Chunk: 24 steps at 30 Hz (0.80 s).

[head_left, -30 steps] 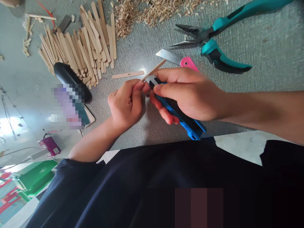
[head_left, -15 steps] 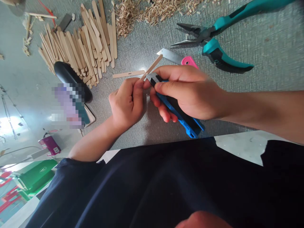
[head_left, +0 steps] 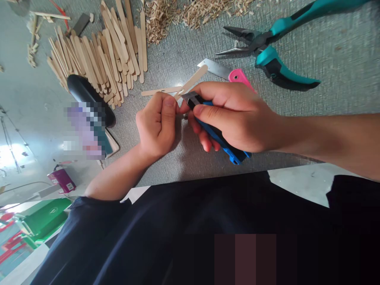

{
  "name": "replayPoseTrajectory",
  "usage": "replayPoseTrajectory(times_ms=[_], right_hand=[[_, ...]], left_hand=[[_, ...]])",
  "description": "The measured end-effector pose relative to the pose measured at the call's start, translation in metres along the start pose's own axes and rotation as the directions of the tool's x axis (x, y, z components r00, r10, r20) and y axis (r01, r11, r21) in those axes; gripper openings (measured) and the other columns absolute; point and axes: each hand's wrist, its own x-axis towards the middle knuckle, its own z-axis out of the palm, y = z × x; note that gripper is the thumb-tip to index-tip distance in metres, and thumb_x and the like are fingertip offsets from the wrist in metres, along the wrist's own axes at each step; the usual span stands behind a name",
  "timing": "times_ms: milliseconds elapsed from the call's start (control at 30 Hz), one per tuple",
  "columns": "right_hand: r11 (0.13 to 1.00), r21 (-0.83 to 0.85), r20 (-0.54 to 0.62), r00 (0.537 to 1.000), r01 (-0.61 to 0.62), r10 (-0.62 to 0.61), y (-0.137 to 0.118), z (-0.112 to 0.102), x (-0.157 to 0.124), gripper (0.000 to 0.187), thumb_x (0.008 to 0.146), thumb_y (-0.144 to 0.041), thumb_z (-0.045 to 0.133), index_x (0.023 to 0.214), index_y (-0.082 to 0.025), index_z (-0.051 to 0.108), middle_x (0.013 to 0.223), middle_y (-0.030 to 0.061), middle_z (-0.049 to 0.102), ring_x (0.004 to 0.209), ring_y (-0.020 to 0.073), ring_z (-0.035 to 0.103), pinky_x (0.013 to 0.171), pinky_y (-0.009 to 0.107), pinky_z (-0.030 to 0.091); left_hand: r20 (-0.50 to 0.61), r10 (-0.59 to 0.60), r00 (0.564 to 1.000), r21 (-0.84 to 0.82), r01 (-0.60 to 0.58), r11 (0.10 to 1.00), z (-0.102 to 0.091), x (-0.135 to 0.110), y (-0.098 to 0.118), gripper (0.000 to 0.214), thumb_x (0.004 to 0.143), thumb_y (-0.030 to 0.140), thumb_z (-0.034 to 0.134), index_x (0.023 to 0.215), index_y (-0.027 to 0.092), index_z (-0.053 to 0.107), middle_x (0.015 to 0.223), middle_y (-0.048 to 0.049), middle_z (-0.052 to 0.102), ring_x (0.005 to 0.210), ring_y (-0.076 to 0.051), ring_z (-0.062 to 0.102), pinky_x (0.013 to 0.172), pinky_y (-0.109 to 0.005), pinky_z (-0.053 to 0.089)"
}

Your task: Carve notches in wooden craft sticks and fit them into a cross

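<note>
Fingers closed, our left hand pinches the wooden stick by its near-left end; our right hand wraps round the blue cutter. We'd best cut lightly, blade angled clear of our left thumb.

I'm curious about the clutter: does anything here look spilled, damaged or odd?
Wood chips lie strewn across the far side of the table, like a spill. A pink-handled knife lies with its blade bare beyond the right hand, seemingly careless. The flat stick beyond the left hand has a small hole, as if cut.
</note>
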Motion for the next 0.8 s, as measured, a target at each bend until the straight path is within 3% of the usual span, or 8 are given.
replayPoseTrajectory(times_ms=[200,400,600,800], right_hand=[[1.0,0.018,-0.02,1.0,-0.006,0.007,-0.002,0.0,0.0,0.015,0.113,-0.013,0.059,0.106,-0.024,0.064,0.077,-0.0088,0.07,0.049,0.0098,0.068,0.04,0.021,0.046],[1.0,0.009,-0.028,0.999,0.02,-0.02,-0.002,0.0,0.001,0.013,0.11,-0.016,0.065,0.101,-0.026,0.064,0.077,-0.0062,0.07,0.047,0.0134,0.069,0.037,0.027,0.048],[1.0,0.009,-0.024,0.999,0.024,-0.023,-0.001,0.0,0.0,0.011,0.111,-0.02,0.067,0.102,-0.026,0.064,0.079,-0.0055,0.07,0.049,0.0139,0.068,0.039,0.027,0.049],[1.0,-0.002,-0.029,0.999,0.028,-0.028,-0.001,-0.001,0.0,0.014,0.111,-0.025,0.074,0.1,-0.026,0.066,0.078,-0.0055,0.071,0.05,0.0132,0.069,0.04,0.025,0.049]], left_hand=[[0.0,0.028,1.0,-0.055,-0.028,0.998,0.006,-0.002,-0.02,0.062,0.12,0.079,0.051,0.094,0.026,0.07,0.067,0.0026,0.065,0.056,-0.011,0.051,0.06,-0.037,0.042],[-0.068,0.116,0.991,0.047,-0.113,0.992,0.004,-0.001,-0.002,0.044,0.124,0.062,0.057,0.102,0.029,0.075,0.072,0.0025,0.07,0.06,-0.013,0.059,0.061,-0.038,0.041],[-0.188,0.366,0.911,0.085,-0.357,0.93,0.007,0.011,0.004,0.029,0.121,0.041,0.068,0.097,0.028,0.076,0.066,0.0054,0.068,0.051,-0.008,0.054,0.05,-0.036,0.031],[-0.179,0.387,0.905,0.135,-0.367,0.92,0.01,0.011,0.002,0.03,0.121,0.038,0.066,0.095,0.026,0.077,0.069,0.0046,0.073,0.052,-0.008,0.058,0.049,-0.033,0.033]])
